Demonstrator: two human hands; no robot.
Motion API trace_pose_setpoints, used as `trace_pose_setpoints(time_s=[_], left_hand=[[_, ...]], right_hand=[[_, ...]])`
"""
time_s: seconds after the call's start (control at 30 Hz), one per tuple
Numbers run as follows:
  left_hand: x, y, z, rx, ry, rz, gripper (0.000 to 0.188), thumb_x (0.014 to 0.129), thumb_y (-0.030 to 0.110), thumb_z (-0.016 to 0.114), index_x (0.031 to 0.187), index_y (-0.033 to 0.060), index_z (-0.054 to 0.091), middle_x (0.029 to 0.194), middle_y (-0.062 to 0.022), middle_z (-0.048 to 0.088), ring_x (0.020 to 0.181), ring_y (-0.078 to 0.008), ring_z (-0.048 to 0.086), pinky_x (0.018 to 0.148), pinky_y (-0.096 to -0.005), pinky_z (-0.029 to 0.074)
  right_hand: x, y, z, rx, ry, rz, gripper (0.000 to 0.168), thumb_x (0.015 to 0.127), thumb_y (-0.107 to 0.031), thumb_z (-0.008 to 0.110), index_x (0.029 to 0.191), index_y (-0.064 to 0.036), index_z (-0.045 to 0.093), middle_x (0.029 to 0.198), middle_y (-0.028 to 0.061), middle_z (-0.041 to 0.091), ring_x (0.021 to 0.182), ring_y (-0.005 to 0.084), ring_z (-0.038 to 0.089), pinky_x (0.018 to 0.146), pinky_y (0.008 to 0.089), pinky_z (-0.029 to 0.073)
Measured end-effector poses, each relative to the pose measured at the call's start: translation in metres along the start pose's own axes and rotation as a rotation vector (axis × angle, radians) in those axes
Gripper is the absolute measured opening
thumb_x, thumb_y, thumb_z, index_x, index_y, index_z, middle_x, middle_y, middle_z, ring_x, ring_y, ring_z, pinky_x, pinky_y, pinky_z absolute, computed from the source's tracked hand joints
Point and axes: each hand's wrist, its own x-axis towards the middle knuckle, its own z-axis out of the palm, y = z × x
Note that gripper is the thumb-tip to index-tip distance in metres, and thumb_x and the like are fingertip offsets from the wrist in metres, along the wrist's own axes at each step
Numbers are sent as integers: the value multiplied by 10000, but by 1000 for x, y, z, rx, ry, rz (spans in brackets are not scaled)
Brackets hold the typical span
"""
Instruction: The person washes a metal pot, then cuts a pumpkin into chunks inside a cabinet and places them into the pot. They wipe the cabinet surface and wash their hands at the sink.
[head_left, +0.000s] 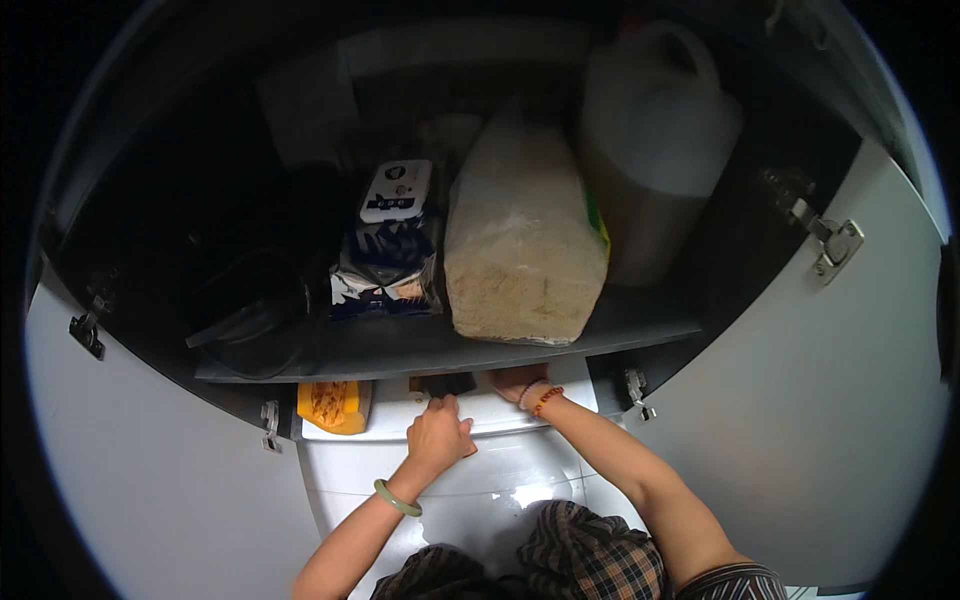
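Both of my hands are at the white bottom (390, 409) of an open cabinet, below its dark shelf. My left hand (439, 435), with a green bangle on the wrist, is curled at the front edge beside a small dark object (448, 384). A bit of something orange-brown shows under its fingers; what it is I cannot tell. Farther right, my right hand (519, 381) reaches in under the shelf, its fingers partly hidden, two beaded bracelets on the wrist. A yellow-orange package (334, 406) lies at the left of the cabinet bottom.
On the dark shelf (375, 364) stand a pack of wipes (394, 240), a large plastic bag of pale grainy material (525, 262) and a translucent jug (660, 150) with a handle. Cabinet doors stand open at left (165, 450) and right (810, 420).
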Motion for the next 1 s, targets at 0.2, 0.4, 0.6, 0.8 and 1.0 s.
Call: trace_pose_setpoints(time_s=[0.2,0.4,0.6,0.8,1.0], left_hand=[[-4,0,31,-104,54,3,554,857,285,702,1210,-64,456,1005,-243,618,798,-419,675,637,-474,563],[-9,2,34,-144,153,111,376,838,206,700,1036,-27,480,959,-230,627,759,-423,665,616,-497,548],[-27,-8,36,-190,94,126,299,820,180,691,969,-9,514,933,-217,639,755,-400,674,628,-487,553],[-33,-9,36,-166,-32,77,292,834,197,666,1012,-5,553,983,-210,647,819,-392,677,688,-496,552],[-40,2,25,-249,-84,124,257,864,234,659,992,31,568,936,-183,661,830,-386,672,723,-501,530]], right_hand=[[24,33,67,39,-50,10,488,954,-396,440,1314,-91,563,1397,151,533,1291,348,485,1095,474,342],[25,27,88,-26,-119,26,432,971,-327,433,1296,-80,576,1366,151,554,1262,347,508,1075,459,367],[35,19,74,-65,-196,-31,305,957,-224,463,1119,-46,650,1153,182,656,1077,368,611,940,460,462],[10,43,54,-67,25,64,375,939,-292,492,1217,-75,619,1230,168,632,1143,350,589,955,464,460],[0,29,18,-140,66,146,543,897,-466,475,1301,-119,582,1358,115,573,1245,325,537,1030,455,421]])
